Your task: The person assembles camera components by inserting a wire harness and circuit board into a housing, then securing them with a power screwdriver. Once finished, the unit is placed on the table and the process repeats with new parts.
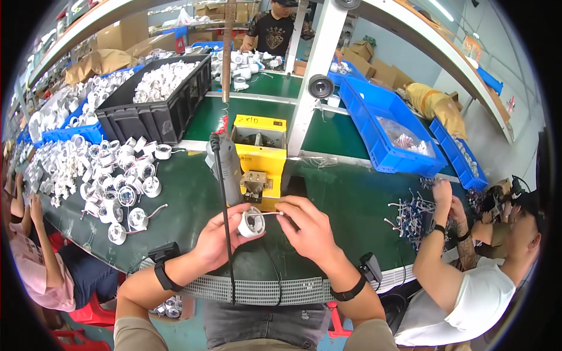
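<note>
My left hand [218,241] grips a white round plastic housing [252,226] by its side, with its open face toward me. A thin wire [264,214] comes out of the housing to the right. At its small white end my right hand [309,229] pinches the wire between thumb and forefinger. Just beyond the hands stands a yellow box-shaped fixture [270,172] with a metal block on its front. Close to its left hangs a grey electric screwdriver [229,169] on a coiled spring. Its black cable [225,205] passes in front of my left hand.
Many white housings [117,187] lie piled on the green table at left, before a black crate [170,117] of white parts. A blue tray [380,128] holds a bag at right. Co-workers sit at both sides; the right one handles a wire pile [411,219]. A white post [316,76] rises beyond.
</note>
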{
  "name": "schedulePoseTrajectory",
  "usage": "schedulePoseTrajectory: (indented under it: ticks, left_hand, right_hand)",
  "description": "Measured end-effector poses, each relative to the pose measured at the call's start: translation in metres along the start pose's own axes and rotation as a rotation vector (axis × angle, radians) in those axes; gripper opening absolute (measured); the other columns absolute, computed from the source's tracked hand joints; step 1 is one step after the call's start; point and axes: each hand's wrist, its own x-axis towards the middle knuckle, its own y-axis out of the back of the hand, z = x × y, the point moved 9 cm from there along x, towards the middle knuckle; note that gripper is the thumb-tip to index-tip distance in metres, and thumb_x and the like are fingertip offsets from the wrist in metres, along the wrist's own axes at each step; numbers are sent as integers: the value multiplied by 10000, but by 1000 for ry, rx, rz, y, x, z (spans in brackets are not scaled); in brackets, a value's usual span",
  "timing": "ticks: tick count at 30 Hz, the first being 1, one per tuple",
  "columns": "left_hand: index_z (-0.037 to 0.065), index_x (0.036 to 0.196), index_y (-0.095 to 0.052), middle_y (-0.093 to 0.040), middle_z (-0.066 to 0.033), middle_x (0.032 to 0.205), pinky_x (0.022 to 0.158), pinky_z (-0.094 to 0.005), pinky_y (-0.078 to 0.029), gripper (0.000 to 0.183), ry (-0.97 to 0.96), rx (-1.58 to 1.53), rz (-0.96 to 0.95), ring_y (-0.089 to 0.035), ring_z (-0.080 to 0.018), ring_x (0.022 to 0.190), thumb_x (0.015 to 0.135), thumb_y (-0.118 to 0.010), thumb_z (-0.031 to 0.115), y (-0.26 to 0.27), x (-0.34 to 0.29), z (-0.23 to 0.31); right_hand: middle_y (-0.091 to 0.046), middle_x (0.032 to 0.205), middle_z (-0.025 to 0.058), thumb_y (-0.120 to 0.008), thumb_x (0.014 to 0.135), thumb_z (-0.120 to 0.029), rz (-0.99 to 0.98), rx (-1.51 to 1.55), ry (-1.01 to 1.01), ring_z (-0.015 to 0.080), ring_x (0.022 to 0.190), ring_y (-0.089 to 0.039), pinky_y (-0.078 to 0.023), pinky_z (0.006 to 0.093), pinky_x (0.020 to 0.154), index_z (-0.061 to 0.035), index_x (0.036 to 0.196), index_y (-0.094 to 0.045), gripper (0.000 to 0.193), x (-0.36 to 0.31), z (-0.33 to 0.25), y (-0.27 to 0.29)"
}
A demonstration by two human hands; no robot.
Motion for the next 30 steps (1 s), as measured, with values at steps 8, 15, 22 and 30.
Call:
schedulePoseTrajectory:
  ticks: [8, 15, 22, 30]
  left_hand:
    - [2, 1296, -489, -581, -117, 1219, 1012, -490, -468, 351, -3, -36, -49, -579, -238, 1128, 992, -491, 178, -3, -2, -1]
    - [62, 1191, -578, -535, -114, 1309, 1013, -511, -446, 242, -73, -23, -85, -536, -288, 1199, 968, -519, 137, 4, -1, 2]
    - [55, 1401, -378, -465, -91, 1368, 1026, -351, -396, 493, 14, -31, -225, -494, -208, 1214, 939, -545, 95, -17, -4, 3]
    - [45, 1484, -231, -345, -117, 1483, 1117, -407, -293, 666, 27, -47, -340, -377, -237, 1341, 942, -565, 240, -37, -7, 4]
  right_hand:
    - [-631, 1112, 152, -732, 746, 19, 130, -71, 149, 209, 810, -687, -551, 290, 692, 9, 965, -689, 223, -2, -25, 10]
    - [-634, 1036, 120, -745, 737, 12, 74, 123, -17, 186, 732, -652, -531, 263, 673, 13, 926, -712, 191, 5, -8, 4]
    - [-665, 790, 84, -725, 764, 66, -223, 898, -646, 125, 638, -629, -526, 225, 603, 23, 985, -683, 229, -19, 23, -31]
    - [-680, 815, 102, -722, 774, 68, -94, 822, -506, 150, 691, -657, -546, 240, 610, 26, 929, -683, 165, -14, 11, -31]
